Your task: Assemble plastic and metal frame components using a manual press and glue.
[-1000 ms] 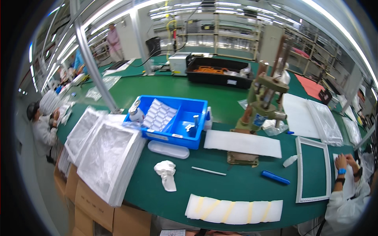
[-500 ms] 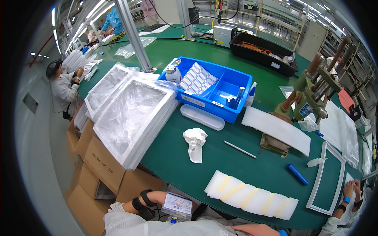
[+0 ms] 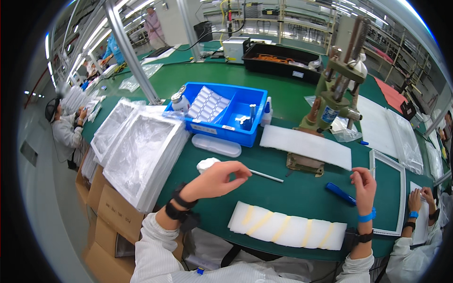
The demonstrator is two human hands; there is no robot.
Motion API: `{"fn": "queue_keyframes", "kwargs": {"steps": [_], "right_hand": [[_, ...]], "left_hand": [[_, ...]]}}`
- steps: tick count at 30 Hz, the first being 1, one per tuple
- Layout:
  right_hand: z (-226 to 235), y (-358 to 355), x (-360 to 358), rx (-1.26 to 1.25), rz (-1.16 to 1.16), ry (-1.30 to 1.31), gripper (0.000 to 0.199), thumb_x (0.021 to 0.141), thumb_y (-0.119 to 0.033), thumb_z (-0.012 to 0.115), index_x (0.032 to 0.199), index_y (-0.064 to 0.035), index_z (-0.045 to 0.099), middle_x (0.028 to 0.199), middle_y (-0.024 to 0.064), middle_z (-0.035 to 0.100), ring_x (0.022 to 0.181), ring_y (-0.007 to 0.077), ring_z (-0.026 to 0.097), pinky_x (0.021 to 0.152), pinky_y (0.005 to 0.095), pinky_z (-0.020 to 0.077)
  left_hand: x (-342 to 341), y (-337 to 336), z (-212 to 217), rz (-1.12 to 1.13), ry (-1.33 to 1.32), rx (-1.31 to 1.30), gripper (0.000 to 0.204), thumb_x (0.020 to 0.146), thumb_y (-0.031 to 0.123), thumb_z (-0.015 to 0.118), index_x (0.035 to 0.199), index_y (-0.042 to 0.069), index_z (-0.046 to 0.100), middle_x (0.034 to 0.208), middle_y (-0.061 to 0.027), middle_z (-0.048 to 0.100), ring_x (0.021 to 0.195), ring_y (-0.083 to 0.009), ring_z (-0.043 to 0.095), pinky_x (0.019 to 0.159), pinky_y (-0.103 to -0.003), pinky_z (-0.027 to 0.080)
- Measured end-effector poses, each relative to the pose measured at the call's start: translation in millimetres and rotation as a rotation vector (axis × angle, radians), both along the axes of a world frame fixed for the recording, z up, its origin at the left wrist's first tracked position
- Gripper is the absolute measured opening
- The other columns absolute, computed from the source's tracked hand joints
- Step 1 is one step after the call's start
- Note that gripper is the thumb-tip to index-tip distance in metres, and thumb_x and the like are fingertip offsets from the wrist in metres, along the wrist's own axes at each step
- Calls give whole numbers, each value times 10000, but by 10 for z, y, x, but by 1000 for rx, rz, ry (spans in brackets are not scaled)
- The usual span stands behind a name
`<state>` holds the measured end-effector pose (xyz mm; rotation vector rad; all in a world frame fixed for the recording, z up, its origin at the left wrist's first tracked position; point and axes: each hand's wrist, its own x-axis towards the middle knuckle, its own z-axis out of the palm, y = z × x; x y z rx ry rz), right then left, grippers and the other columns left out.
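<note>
As the left hand (image 3: 219, 179) hangs loosely curled, thumb and fingers apart, there's the white rod (image 3: 267, 176) just past its fingertips and the crumpled white cloth (image 3: 207, 163) peeking out behind it. Across now to the right hand (image 3: 364, 185), fingers bent, whether gripping anything I can't tell, with the blue tool (image 3: 339, 193) just left of it and the pale frame (image 3: 402, 193) to its right.

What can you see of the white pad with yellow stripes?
It is a long white pad, apparently soft, layered foam, crossed by several yellow, tape-like bands, some slanted. It lies flat on the green table, near the table's front edge. Neither the left hand nor the right hand holds it.
</note>
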<state>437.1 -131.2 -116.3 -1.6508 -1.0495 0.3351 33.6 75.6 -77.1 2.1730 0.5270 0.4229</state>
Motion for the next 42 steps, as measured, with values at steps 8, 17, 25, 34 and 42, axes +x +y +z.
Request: {"fn": "queue_keyframes", "kwargs": {"steps": [8, 17, 25, 34, 42], "right_hand": [[-237, -31, -98, -85, -20, -209, 90, 933, -44, 661, 987, 2, 716, 898, 95, 708, 773, 168, 658, 713, 282, 517], [-165, -51, -165, -234, 23, -338, 107, 905, -61, 670, 981, -28, 738, 923, 142, 722, 800, 297, 687, 732, 358, 545], [-92, -20, -176, -243, 100, -455, 151, 902, -137, 699, 1018, -44, 729, 929, 124, 708, 869, 317, 668, 783, 387, 533], [-21, 92, -379, -302, 213, -579, 298, 803, -229, 795, 1045, -71, 723, 1030, 130, 647, 989, 345, 616, 870, 422, 510], [-18, -84, -318, -375, 274, -599, 408, 815, -195, 815, 1178, -71, 677, 1142, 194, 633, 1058, 415, 596, 940, 470, 479]], "left_hand": [[481, 193, -611, -21, -54, 440, 317, 791, 65, 781, 1096, 77, 696, 1149, -106, 611, 1095, -313, 583, 948, -405, 477], [509, 220, -678, -6, -53, 405, 192, 817, 1, 736, 995, 72, 727, 968, -72, 628, 941, -280, 600, 830, -379, 474], [516, 165, -659, 48, -27, 382, 235, 809, -5, 737, 1038, 48, 730, 995, -104, 629, 938, -296, 595, 837, -374, 485], [350, 215, -789, 66, -115, 462, 199, 805, 70, 748, 999, 81, 710, 992, -99, 623, 937, -309, 603, 813, -413, 485], [367, 201, -918, -9, -139, 476, 200, 903, 157, 686, 1093, 116, 640, 1045, -77, 551, 973, -273, 551, 801, -397, 436]]}}
